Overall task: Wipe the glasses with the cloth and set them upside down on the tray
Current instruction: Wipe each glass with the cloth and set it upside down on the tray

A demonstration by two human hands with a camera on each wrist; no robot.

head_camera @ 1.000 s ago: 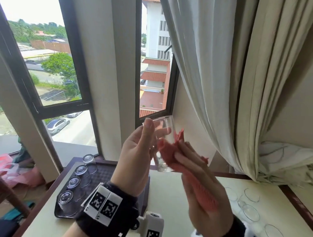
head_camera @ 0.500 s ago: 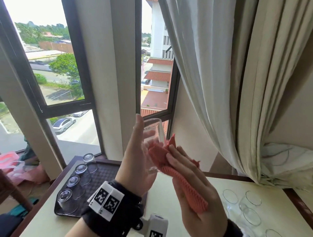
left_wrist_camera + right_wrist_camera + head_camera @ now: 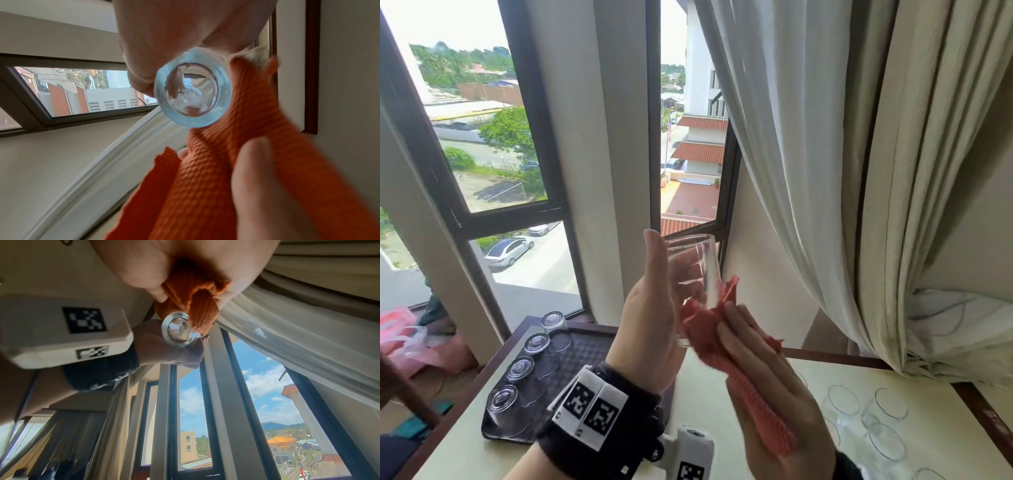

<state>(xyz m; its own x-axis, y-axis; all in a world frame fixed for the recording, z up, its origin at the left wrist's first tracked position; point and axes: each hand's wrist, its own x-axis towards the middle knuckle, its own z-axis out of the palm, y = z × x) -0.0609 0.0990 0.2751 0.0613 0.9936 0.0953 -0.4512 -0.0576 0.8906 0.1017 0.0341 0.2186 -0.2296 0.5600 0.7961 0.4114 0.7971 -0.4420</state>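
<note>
We're holding the glass (image 3: 693, 274) up in the air in our left hand (image 3: 650, 329), mouth upward, thumb and fingers closing round its wall, while our right hand (image 3: 774, 404) is pressing the red cloth (image 3: 709, 334) against its lower side, fingers lying nearly straight along the fabric. The wrist views are showing the thick base bare, with the cloth beside it.

We're judging the slip as the big risk: smooth glass, a light grip, and the cloth rubbing sideways could be twisting it out of our fingers, high over the table (image 3: 722, 404). Pushing too hard with the right hand could be doing the same.

Below and left of our left hand, four glasses are standing upside down on the dark tray (image 3: 585, 346), so any set-down is needing a free spot beside them. Under our right hand, more glasses (image 3: 887, 442) are waiting upright, close together. The curtain (image 3: 825, 171) is hanging just beyond the cloth.
</note>
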